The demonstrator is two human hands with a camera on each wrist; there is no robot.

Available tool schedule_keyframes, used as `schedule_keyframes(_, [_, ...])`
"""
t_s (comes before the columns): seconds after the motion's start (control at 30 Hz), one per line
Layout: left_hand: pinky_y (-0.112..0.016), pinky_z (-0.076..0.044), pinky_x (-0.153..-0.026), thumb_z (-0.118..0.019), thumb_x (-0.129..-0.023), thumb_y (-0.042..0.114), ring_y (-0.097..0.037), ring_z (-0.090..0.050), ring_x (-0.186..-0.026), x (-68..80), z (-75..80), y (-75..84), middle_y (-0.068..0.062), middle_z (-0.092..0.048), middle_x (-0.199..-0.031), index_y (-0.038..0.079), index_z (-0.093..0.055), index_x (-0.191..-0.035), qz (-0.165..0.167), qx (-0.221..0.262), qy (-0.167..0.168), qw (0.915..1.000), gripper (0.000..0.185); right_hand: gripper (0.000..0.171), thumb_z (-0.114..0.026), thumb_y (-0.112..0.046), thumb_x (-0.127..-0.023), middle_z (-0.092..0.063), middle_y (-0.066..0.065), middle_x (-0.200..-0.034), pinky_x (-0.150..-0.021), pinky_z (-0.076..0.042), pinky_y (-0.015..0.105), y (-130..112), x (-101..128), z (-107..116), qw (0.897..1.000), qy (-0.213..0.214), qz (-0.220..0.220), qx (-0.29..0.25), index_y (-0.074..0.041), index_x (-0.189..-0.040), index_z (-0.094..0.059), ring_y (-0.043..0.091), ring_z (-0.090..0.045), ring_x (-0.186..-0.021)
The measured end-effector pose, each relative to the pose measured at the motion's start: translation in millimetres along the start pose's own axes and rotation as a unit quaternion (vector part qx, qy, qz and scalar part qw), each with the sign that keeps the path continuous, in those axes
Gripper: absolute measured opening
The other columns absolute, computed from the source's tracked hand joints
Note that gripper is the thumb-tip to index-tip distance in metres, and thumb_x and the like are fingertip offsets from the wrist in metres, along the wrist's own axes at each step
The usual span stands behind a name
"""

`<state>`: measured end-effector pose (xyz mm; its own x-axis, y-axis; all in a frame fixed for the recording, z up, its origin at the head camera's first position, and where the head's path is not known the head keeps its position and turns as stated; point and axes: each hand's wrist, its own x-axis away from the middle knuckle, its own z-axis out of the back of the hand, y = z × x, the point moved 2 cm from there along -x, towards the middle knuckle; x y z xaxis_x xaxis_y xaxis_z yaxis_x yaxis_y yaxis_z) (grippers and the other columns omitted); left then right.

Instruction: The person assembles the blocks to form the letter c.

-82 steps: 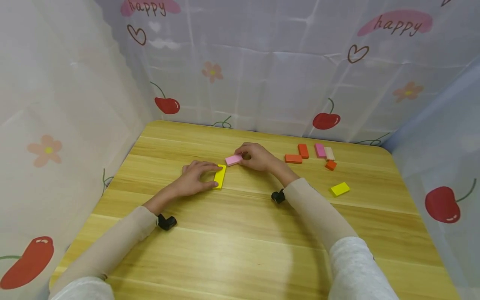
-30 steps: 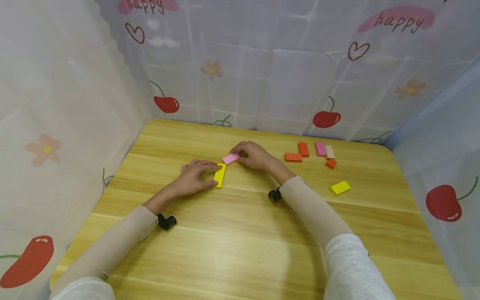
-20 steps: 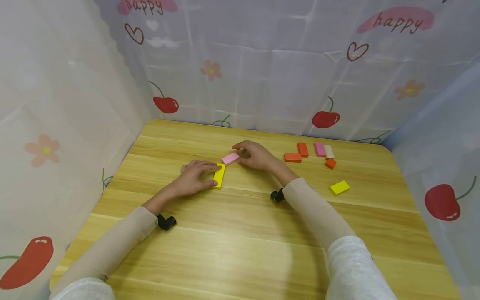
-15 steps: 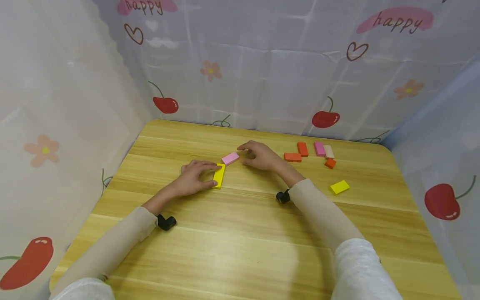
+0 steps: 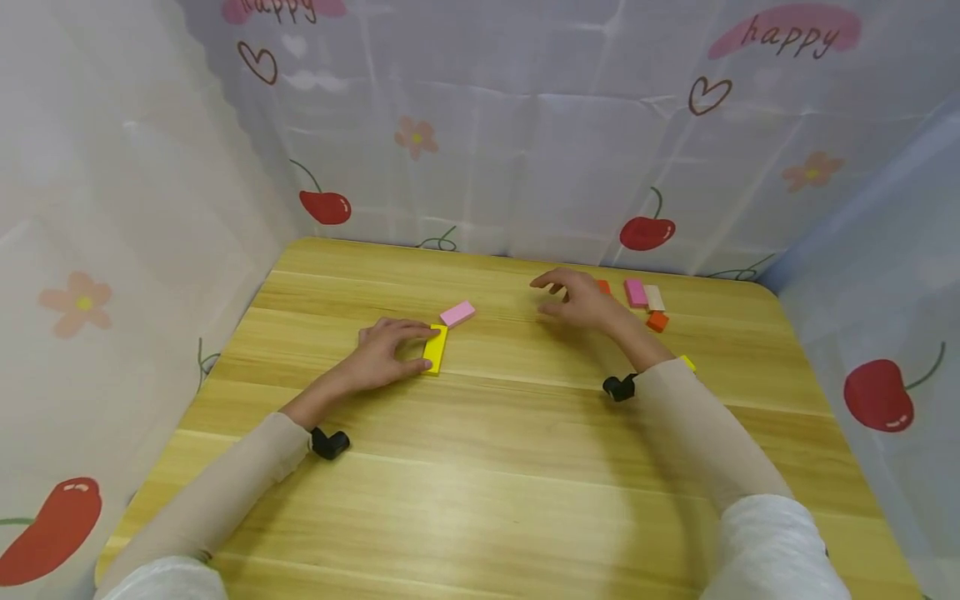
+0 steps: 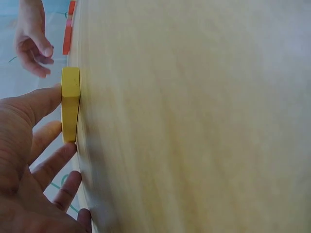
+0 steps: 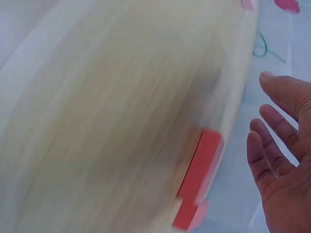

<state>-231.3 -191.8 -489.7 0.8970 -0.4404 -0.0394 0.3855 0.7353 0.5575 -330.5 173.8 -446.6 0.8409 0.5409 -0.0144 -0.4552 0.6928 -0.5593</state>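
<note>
A yellow block [image 5: 435, 350] lies flat on the wooden table, left of centre. My left hand [image 5: 386, 354] rests at it, its thumb and index fingertip touching the top face near the two ends; the fingers look fairly straight in the left wrist view. Just beyond the yellow block's far end lies a light pink block [image 5: 457, 313], with no hand on it. My right hand [image 5: 585, 302] hovers above the table farther right, fingers loosely bent and holding nothing. Beneath it in the right wrist view are two red-orange blocks [image 7: 200, 162], mostly covered by the hand in the head view.
At the back right sit a darker pink block [image 5: 635, 293], a pale wood block [image 5: 655, 298] and a small orange block [image 5: 657, 322]. Another yellow block [image 5: 687, 363] is mostly hidden by the right forearm. A printed curtain [image 5: 517, 167] stands behind the table.
My right hand pushed the light pink block leftward toward the yellow block, let go of it and moved right toward the red-orange blocks. My left hand has stayed at the yellow block.
</note>
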Motion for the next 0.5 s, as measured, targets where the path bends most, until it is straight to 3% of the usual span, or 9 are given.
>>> schedule_keyframes(0.27, [-0.054,-0.022,-0.095,-0.072,-0.087,0.047,-0.030,-0.039,-0.133,-1.0,-1.2,5.5,0.003,-0.054,-0.147,0.032,-0.057,-0.138,-0.009,-0.005,-0.001,1.0000,0.055,0.040,-0.075,-0.022,-0.087,-0.064,0.010,-0.125,-0.091,-0.053,0.047,26.5,35.5,18.3,0.999,0.025,-0.024,0.026,-0.011,-0.125,-0.066,0.028,-0.062,-0.109])
schedule_keyframes(0.5, [-0.054,-0.022,-0.096,-0.070,-0.088,0.049,-0.030,-0.037,-0.135,1.3,0.2,1.6,0.004,-0.053,-0.147,0.034,-0.056,-0.139,0.002,-0.009,-0.002,1.0000,0.055,0.041,-0.074,-0.022,-0.089,-0.064,0.010,-0.125,-0.093,-0.050,0.047,43.3,50.7,21.6,0.998,0.026,-0.043,0.022,-0.011,-0.126,-0.065,0.029,-0.060,-0.108])
